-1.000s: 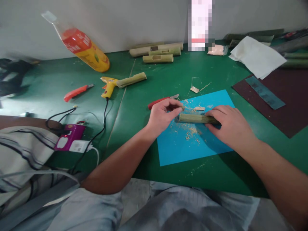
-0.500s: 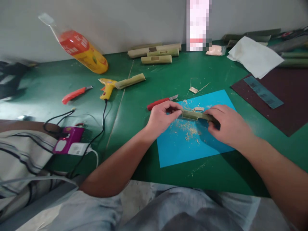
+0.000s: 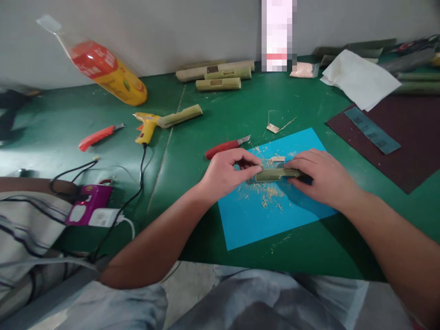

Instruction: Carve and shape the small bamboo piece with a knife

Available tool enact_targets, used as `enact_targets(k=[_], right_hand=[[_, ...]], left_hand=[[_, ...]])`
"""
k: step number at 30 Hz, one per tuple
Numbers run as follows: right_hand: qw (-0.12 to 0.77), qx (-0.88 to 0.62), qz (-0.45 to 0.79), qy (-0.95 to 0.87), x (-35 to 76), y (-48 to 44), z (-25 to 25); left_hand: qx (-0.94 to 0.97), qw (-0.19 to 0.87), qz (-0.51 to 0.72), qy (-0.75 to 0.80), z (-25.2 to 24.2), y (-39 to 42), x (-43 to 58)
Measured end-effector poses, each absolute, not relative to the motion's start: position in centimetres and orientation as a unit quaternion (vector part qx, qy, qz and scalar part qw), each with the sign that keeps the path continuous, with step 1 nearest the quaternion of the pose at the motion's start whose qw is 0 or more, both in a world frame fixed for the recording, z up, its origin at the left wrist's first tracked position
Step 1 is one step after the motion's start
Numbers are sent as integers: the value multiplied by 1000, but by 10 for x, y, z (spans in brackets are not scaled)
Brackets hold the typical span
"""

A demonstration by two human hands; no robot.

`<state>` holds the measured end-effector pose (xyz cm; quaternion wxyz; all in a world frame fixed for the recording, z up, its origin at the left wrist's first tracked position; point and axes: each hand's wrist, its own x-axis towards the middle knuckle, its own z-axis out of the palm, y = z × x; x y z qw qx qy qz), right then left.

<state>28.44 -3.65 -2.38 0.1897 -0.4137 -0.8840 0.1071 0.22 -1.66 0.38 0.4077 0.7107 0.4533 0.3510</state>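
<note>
A short green bamboo stick [image 3: 277, 174] lies across the blue sheet [image 3: 271, 215], held at both ends. My left hand [image 3: 227, 173] pinches its left end with thumb and fingers. My right hand [image 3: 323, 176] is closed over its right end, hiding that part. Pale shavings [image 3: 270, 195] are scattered on the sheet under the stick. A red-handled knife [image 3: 225, 146] rests on the green table just beyond my left hand.
A yellow glue gun [image 3: 146, 128] with a bamboo piece [image 3: 180, 116], a red cutter [image 3: 98, 136], an orange bottle [image 3: 106, 73], several bamboo tubes [image 3: 216, 75], white paper [image 3: 359, 78], dark sandpaper [image 3: 402, 137] and a purple charger [image 3: 90, 208] with cables lie around. Another person's striped sleeve [image 3: 27, 229] is at left.
The stick was tilted up off the sheet half a second ago and now lies level again between both hands. The view has shifted slightly.
</note>
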Motion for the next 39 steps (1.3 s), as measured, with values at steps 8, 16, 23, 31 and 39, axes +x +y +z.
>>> enact_targets(k=[8,16,23,31,39], right_hand=[[182,-413,160,-878,282,-33,-24],[216,-412,151,-872,280,-32,-23],[211,-414,159,-871,280,-30,-23],[217,-419,156,-868,278,-32,-23],[217,-420,153,-868,278,-32,-24]], left_hand=[[765,370,324,415,5,-21,-13],[780,337,364,381,-14,-24,-18],[816,290,363,345,-17,-18,-18],[849,288,304,322,-13,-12,-24],[845,317,299,310,-15,-6,-30]])
